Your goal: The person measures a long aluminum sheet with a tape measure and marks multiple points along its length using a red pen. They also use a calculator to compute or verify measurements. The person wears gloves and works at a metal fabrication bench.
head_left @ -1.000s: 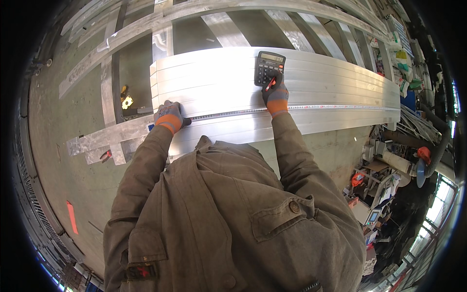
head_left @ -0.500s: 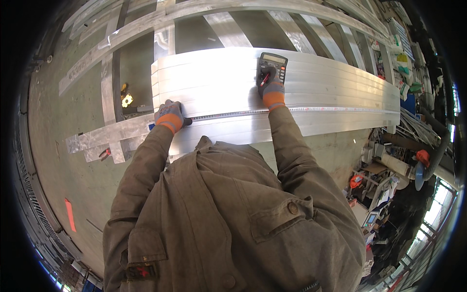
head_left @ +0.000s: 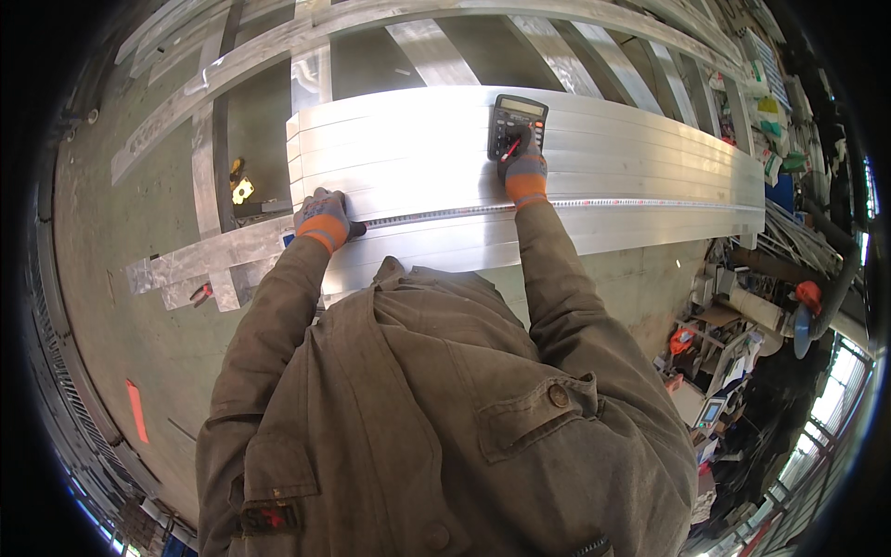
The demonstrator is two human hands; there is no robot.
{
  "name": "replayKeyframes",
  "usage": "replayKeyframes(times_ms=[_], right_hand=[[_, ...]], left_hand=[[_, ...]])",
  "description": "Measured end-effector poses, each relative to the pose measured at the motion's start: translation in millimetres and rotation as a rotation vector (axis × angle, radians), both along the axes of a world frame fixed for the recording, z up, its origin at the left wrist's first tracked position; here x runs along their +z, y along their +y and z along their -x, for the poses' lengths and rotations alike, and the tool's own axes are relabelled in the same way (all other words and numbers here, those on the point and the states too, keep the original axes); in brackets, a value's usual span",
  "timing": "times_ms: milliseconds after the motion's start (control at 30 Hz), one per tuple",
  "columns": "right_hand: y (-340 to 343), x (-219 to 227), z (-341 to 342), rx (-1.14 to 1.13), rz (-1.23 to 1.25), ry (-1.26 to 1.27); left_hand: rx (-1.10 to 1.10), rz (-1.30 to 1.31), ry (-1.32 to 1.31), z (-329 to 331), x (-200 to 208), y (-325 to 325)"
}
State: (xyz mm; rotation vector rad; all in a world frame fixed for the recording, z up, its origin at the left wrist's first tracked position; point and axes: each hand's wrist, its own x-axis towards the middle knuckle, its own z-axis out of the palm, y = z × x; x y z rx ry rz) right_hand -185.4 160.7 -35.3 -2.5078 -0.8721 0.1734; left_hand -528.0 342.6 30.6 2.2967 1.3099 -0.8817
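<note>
Several shiny metal profiles (head_left: 408, 139) lie side by side before me. A black calculator (head_left: 507, 119) with a pale display rests on them. My right hand (head_left: 525, 167), in a grey glove with an orange cuff, is closed on a slim red pen (head_left: 510, 149) over the calculator's lower keys. An extended tape measure (head_left: 445, 217) runs along the profiles from my left hand to their far right end. My left hand (head_left: 321, 216), gloved alike, is closed around the tape's dark case at the left end of the profiles; its fingers hide most of the case.
Under the profiles is a metal frame (head_left: 436, 56) of long rails and crossbars. A yellow tool (head_left: 241, 191) lies beyond my left hand, and red-handled pliers (head_left: 200, 294) lie at the frame's left end. Boxes, a hose and a small screen (head_left: 712, 411) crowd the right.
My right hand has shifted slightly right and down, uncovering more of the calculator's keys. The red pen moved with it. My left hand stays on the tape measure.
</note>
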Motion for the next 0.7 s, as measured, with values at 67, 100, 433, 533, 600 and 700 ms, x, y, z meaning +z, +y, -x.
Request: replayKeyframes(times_ms=[67,100,433,533,600,700], right_hand=[[0.0,-0.5,-4.3,-0.009,-0.059,0.009],[1.0,0.8,-6.2,-0.039,-0.057,0.043],[-31.2,18.4,-15.6,-0.054,-0.290,-0.002],[-39.5,18.5,-24.7,-0.098,-0.278,0.003],[-43.1,18.8,-27.9,-0.094,-0.298,-0.018],[-43.5,18.3,-28.1,-0.101,-0.297,-0.003]], left_hand=[[0.007,0.002,-0.024,0.7,0.1,-0.8],[0.015,0.003,-0.046,1.3,0.1,0.2],[0.010,0.000,-0.078,4.3,-3.0,0.1],[0.018,0.003,-0.070,4.3,-3.4,0.1],[0.019,-0.006,-0.095,5.0,-4.5,-0.5],[0.022,-0.012,-0.105,5.8,-6.9,-0.4]])
